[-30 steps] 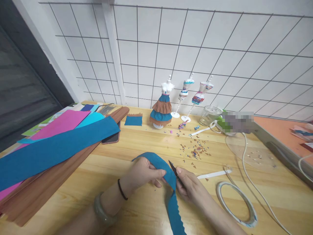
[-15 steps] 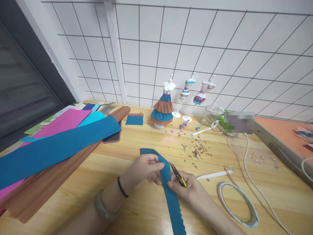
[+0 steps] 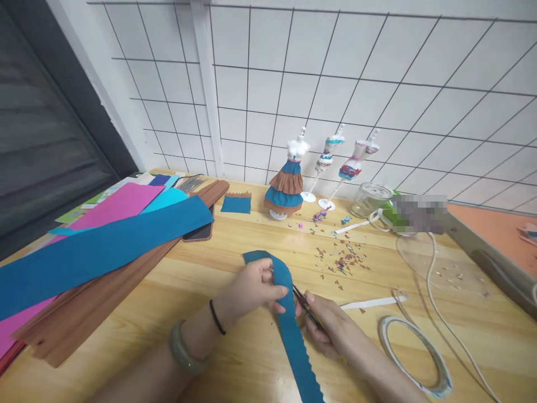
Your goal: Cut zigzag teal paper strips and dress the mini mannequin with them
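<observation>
My left hand (image 3: pixel 254 288) pinches a long strip of blue crepe paper (image 3: pixel 298 352) between thumb and fingers. Along its right edge, the lower stretch of the strip is cut into zigzag teeth, while the upper end curves away to the left. Small dark-bladed snips (image 3: pixel 307 309) are held in my right hand (image 3: pixel 331 327), which is closed around them. Their tips are at the strip's right edge, just beside my left thumb. Whether the blades are parted is too small to tell.
Coloured crepe paper sheets (image 3: pixel 109 240) are stacked at left over a phone (image 3: pixel 200 233). A mannequin in a tiered paper dress (image 3: pixel 285 190) and two others stand behind. Paper scraps (image 3: pixel 346 260), a glass jar (image 3: pixel 371 200), a tape roll (image 3: pixel 440 372) and a cable (image 3: pixel 430 280) lie right.
My right hand has turned the snips and brought their tips against the strip's edge; its thumb has come off the strip. My left hand still pinches the paper. The whole view has shifted slightly.
</observation>
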The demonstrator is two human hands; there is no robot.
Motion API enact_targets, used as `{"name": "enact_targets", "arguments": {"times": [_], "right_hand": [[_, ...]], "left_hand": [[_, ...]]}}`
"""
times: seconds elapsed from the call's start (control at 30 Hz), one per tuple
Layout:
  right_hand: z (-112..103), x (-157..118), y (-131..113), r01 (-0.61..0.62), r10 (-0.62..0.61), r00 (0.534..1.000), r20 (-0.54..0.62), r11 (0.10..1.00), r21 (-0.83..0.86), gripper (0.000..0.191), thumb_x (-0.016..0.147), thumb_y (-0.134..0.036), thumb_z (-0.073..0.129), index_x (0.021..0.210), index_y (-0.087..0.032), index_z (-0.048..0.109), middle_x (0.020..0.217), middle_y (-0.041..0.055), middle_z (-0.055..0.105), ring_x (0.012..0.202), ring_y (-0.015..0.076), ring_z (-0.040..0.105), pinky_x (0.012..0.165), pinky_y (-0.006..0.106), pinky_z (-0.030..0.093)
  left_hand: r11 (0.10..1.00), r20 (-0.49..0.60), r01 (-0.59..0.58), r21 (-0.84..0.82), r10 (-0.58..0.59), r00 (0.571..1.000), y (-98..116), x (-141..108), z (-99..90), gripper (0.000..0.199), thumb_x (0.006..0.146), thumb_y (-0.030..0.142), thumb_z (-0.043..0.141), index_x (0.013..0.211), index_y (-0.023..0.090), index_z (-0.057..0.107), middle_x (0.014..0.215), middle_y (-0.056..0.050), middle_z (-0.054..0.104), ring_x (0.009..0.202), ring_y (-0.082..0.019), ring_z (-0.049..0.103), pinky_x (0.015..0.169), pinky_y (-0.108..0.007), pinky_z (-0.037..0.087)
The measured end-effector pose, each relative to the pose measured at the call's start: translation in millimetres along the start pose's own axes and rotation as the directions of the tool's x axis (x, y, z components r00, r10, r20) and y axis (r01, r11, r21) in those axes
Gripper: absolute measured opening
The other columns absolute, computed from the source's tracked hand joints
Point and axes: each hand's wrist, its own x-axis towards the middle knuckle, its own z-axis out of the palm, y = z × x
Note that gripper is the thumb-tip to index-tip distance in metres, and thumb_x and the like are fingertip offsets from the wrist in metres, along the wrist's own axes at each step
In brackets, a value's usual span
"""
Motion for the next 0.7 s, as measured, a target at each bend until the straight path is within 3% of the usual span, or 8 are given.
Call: {"name": "enact_targets", "arguments": {"times": [0.27,0.7], "right_hand": [[-0.6,-0.3,2.5,0.022,-0.02,0.998,0.059,0.999,-0.032,0.042,0.086,-0.055,0.035,0.076,-0.018,0.051,0.041,-0.011,0.025,0.036,0.0057,0.016,0.035,0.021,0.01],[0.8,-0.9,2.4,0.025,-0.022,0.999,0.035,0.997,-0.07,0.041,0.088,-0.052,0.033,0.072,-0.018,0.049,0.045,-0.01,0.026,0.04,0.0069,0.017,0.038,0.022,0.012]], "left_hand": [[1.0,0.053,0.023,0.014,-0.024,0.998,-4.0,0.4,0.2,0.03,0.064,0.027,0.071,0.083,0.013,0.052,0.074,-0.005,0.067,0.065,-0.015,0.065,0.052,-0.022,0.052],[0.998,0.055,0.05,0.029,-0.052,0.997,-5.2,-0.9,1.1,0.03,0.063,0.029,0.071,0.084,0.012,0.056,0.073,-0.006,0.069,0.057,-0.013,0.064,0.048,-0.019,0.05]]}}
